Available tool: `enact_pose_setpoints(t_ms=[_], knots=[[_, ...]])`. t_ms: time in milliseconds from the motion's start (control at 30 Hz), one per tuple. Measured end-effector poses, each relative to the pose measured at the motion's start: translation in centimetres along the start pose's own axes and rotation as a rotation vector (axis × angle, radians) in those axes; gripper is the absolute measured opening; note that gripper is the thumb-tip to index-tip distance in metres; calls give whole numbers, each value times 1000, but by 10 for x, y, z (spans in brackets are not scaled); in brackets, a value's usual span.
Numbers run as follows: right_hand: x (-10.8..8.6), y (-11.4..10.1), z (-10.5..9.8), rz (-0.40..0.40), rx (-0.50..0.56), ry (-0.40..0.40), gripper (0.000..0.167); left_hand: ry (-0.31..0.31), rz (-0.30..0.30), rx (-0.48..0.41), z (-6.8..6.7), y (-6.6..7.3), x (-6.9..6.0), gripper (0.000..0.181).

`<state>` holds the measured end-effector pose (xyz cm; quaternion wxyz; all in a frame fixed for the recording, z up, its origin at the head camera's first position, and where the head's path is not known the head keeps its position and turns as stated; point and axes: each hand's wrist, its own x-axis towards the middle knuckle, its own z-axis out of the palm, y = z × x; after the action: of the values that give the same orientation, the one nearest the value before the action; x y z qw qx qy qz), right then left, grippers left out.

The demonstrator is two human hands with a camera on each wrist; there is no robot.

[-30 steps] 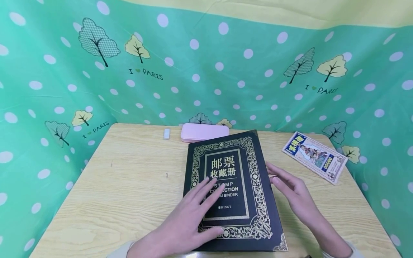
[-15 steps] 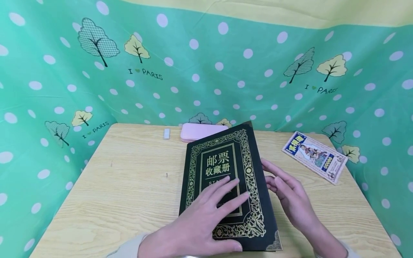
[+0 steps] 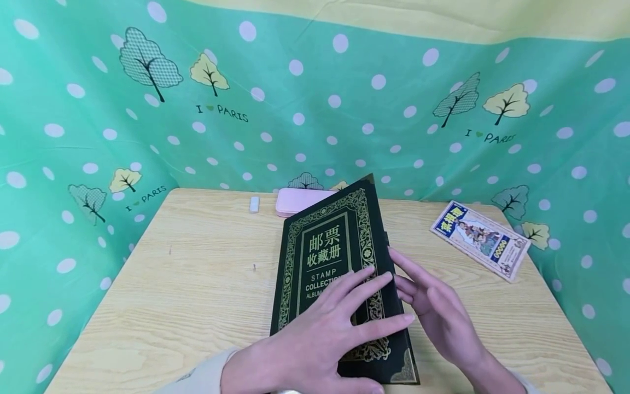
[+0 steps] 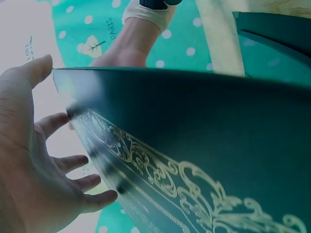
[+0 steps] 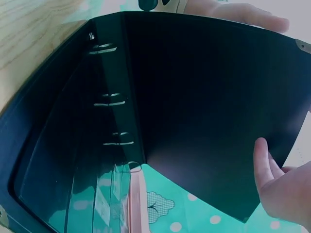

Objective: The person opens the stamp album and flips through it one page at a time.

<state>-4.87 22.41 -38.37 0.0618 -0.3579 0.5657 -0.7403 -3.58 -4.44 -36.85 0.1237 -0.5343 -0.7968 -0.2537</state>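
Observation:
A black stamp album (image 3: 320, 219) with gold ornament stands partly opened, its front cover raised and tilted to the left in the head view. My left hand (image 3: 325, 334) lies spread over the outer face of the cover; its fingertips touch near the cover's free edge, also seen in the left wrist view (image 4: 53, 165). At that edge, my right hand (image 3: 443, 312) has its fingers against the cover's inner side. The right wrist view shows the inner cover (image 5: 209, 107), metal rings (image 5: 109, 103) and clear pocket sheets, with fingers of my right hand (image 5: 286, 194) on the cover.
Behind the album lies a pink case (image 3: 300, 201), with a small pale eraser-like block (image 3: 254, 204) to its left. An illustrated booklet (image 3: 481, 241) rests at the right of the wooden table (image 3: 197, 284). A green dotted cloth (image 3: 295, 137) hangs around the table.
The cover has risen further and tilted leftward, with its top corner higher. My left hand has slid rightward over the cover, and my right hand has moved left along with its edge.

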Motion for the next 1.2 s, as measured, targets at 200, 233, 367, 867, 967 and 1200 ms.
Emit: enact_pose_setpoints(t_ms=[200, 233, 367, 867, 967, 1200], knots=[[1, 5, -1, -47, 97, -107, 61, 5, -7, -8, -3, 1, 2, 99], [1, 6, 0, -55, 102, -117, 61, 9, -8, -7, -3, 2, 3, 97], [2, 9, 4, -84, 95, -142, 62, 31, 10, 29, -5, 3, 4, 92], [-8, 36, -25, 361, -672, 19, 58, 173, 83, 105, -21, -1, -7, 89], [-13, 48, -33, 422, -863, -80, 70, 256, 102, 78, -26, -5, -13, 81], [-32, 63, -46, 536, -1073, -279, 100, 529, 175, 44, -41, -17, -24, 63]])
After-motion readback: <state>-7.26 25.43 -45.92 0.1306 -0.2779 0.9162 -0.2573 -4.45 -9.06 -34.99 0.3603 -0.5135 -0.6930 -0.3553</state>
